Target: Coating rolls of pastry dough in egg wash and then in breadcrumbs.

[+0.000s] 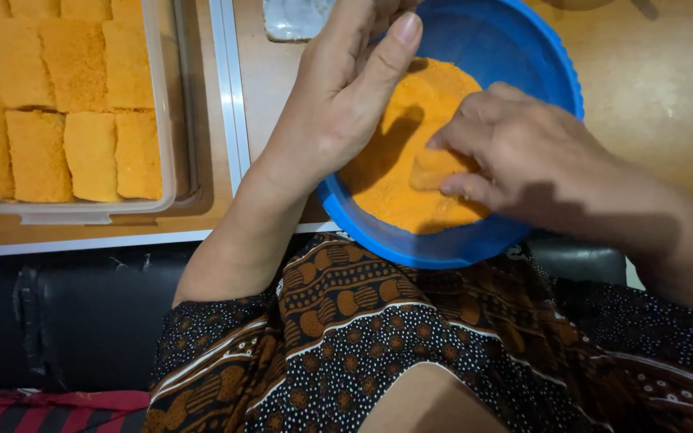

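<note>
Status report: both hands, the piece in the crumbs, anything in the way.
Left hand open, hovering over blue bowl. Right hand pinching breaded piece in orange crumbs. Tray of coated pieces off to the left; nothing blocking.

Packages: one clear plastic container [166,120], rectangular with rounded corners, left of the blue bowl [523,48].
Contents: rows of orange crumbed rectangular pieces [90,152], lying flat and side by side.
Second item: a small pale, see-through wrapped packet [294,20] just beyond the bowl's far left rim, cut off by the frame edge.
Labels, signs, screens: none visible.
</note>
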